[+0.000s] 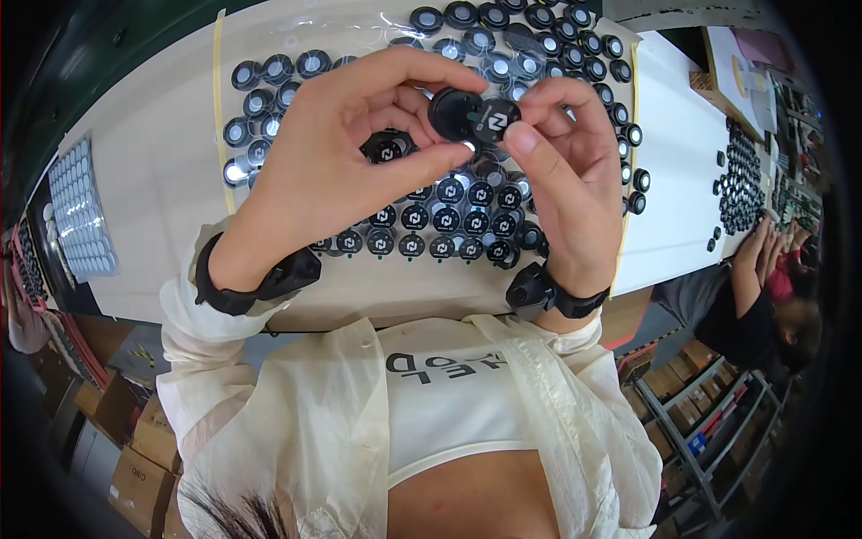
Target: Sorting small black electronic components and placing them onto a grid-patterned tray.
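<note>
My left hand (pixel 346 148) is closed on a plain black round cap-like part (pixel 451 115), held tilted above the table between thumb and fingers. In my right hand (pixel 575 175), thumb and forefinger pinch a smaller black disc (pixel 496 120) with a white printed mark. The disc overlaps the right edge of the cap-like part; whether the two touch cannot be made out. Under my hands stand several rows of round black pieces (pixel 414 217) with the same white mark, a few showing small green tabs. My palms and wrists hide some of them.
More black round parts with pale centres (pixel 313 63) spread over the far table, some beneath clear plastic film (pixel 359 27). A sheet of pale round pieces (pixel 81 211) lies left. Yellow tape (pixel 218 99) marks the table (pixel 153 180). Rightward, another person's hands (pixel 759 242) are near similar parts.
</note>
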The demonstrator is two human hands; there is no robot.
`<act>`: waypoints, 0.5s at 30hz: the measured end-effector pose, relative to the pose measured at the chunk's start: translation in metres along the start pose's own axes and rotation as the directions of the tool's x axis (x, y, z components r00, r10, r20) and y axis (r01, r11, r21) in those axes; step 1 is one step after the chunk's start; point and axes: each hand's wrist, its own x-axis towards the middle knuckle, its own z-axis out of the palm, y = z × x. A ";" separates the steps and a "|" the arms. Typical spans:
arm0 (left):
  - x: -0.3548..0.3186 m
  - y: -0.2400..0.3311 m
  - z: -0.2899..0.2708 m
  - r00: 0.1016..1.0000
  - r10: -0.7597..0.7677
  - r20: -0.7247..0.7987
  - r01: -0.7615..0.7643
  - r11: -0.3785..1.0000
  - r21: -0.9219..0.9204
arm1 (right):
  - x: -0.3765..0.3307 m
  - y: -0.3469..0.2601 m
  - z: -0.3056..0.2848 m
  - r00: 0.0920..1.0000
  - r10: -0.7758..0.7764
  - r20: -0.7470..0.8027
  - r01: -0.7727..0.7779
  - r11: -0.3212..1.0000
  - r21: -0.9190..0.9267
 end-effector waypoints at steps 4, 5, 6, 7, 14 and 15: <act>0.000 -0.001 0.008 0.997 -0.007 -0.079 0.010 0.999 0.032 | 0.005 0.006 -0.007 0.998 -0.057 0.009 0.057 0.998 -0.038; 0.000 0.000 0.007 0.996 -0.010 -0.093 0.018 0.997 0.080 | 0.005 0.005 -0.007 0.999 -0.035 0.012 0.035 0.998 -0.045; 0.000 0.001 0.008 0.996 -0.013 -0.091 0.020 0.997 0.080 | 0.006 0.005 -0.007 0.999 -0.034 0.009 0.034 0.998 -0.043; 0.000 0.000 0.010 0.992 -0.019 -0.126 0.026 0.998 0.057 | 0.006 0.004 -0.006 1.000 -0.031 0.004 0.031 0.998 -0.046; 0.001 -0.005 0.014 0.991 0.000 -0.137 0.003 1.000 0.024 | 0.007 0.008 -0.010 0.998 -0.068 0.009 0.068 0.998 -0.014; 0.001 -0.005 0.015 0.991 -0.001 -0.135 0.004 1.000 0.023 | 0.007 0.007 -0.010 0.998 -0.068 0.006 0.068 0.998 -0.014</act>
